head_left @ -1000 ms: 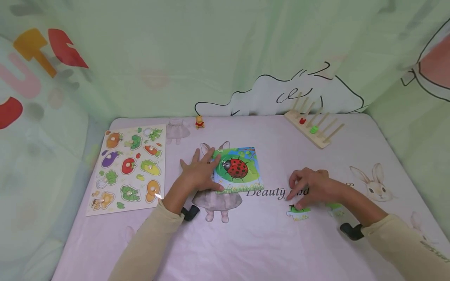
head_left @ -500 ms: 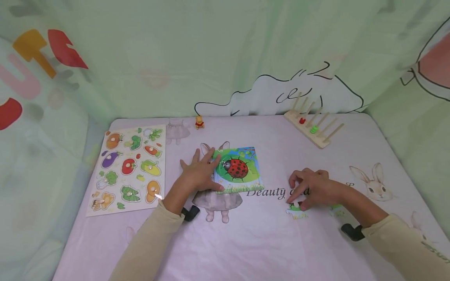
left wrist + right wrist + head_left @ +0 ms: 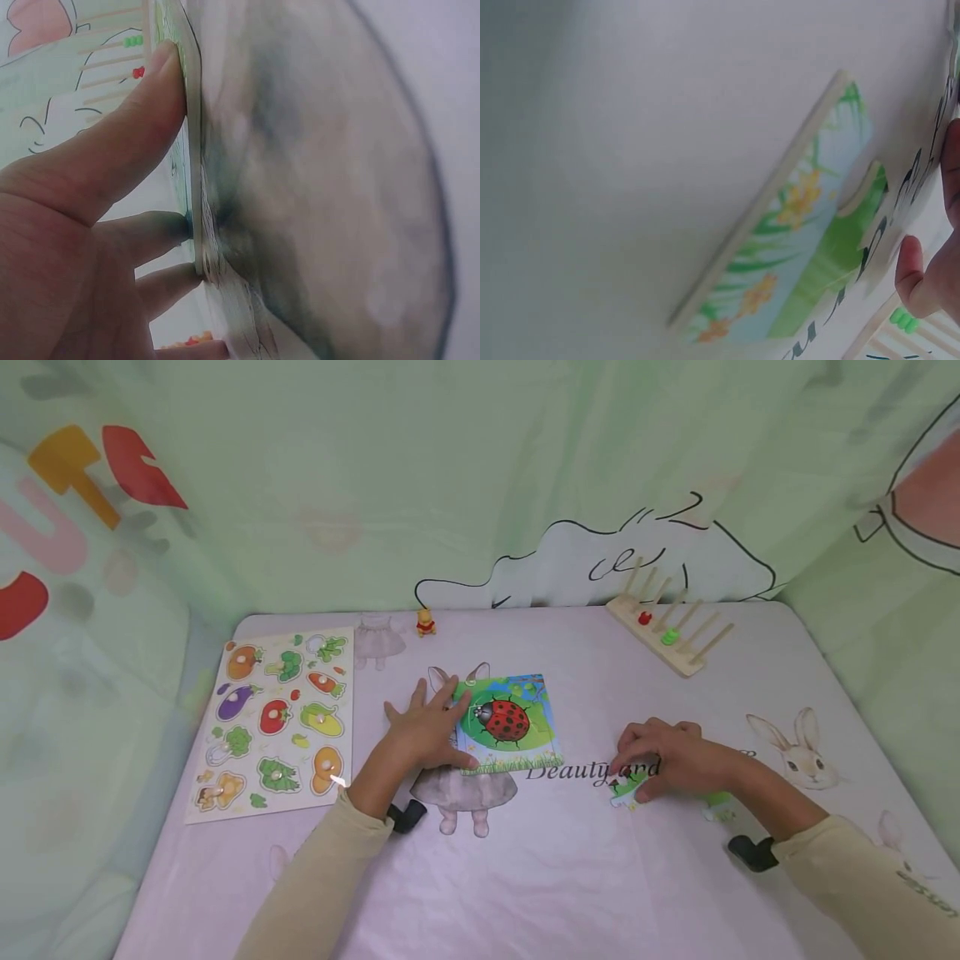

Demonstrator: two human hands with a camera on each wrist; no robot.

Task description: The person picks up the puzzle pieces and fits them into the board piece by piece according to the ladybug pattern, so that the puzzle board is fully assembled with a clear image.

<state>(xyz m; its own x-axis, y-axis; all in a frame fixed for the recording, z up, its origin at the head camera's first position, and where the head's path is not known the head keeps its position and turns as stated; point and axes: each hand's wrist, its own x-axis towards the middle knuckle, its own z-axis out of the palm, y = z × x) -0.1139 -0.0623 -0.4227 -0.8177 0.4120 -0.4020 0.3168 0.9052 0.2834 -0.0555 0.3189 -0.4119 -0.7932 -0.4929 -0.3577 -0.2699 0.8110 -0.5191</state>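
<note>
In the head view my left hand (image 3: 423, 733) rests with spread fingers on the left edge of a square ladybug puzzle board (image 3: 543, 752). The left wrist view shows the thumb (image 3: 142, 105) lying on the face of that board, near its edge. To the right, my right hand (image 3: 671, 758) pinches a small green puzzle piece (image 3: 626, 793) between thumb and index finger, the piece partly hidden by the fingers. A second puzzle piece (image 3: 780, 247), with grass and yellow flowers printed on it, lies on the cloth under the right wrist.
A vegetable knob puzzle board (image 3: 296, 752) lies at the left. A small bear figurine (image 3: 426, 622) stands at the back. The wooden peg rack (image 3: 663, 647) at the back right carries red and green beads. Printed cloth (image 3: 525, 885) covers the table, with fabric walls (image 3: 360, 485) around.
My right thumb and index finger have closed on the small puzzle piece, which has turned and shifted slightly away from me. The left hand and the ladybug board have stayed put.
</note>
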